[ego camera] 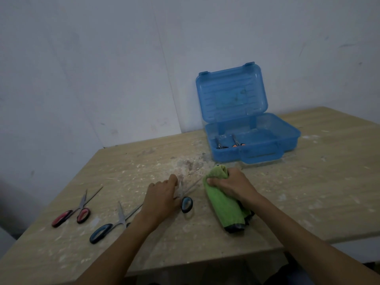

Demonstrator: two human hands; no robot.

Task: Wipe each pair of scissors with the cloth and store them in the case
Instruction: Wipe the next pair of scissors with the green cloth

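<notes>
Left hand (162,197) is lying over a pair of slim steel scissors with blue-and-black loop handles (186,204), its fingers bending down onto the shank near the pivot. Whether they are actually pinching it I cannot tell, since the thumb is hidden. Right hand (230,183) is gripping a bunched green microfibre cloth (224,204) just beside, on the pale wooden table (308,192). Those scissors are looking light, stiff and slick along the thin pointed blades, so I would be taking them by the plastic loops and drawing the soft cloth from pivot to tip. Two more are waiting to the left: a red-handled pair (71,215) and a blue-handled pair (101,233) partly under the left forearm. An open translucent blue plastic case (287,140) is standing beyond the cloth, already holding two stored pairs (236,143), with gritty white dust (185,163) lying between.
</notes>
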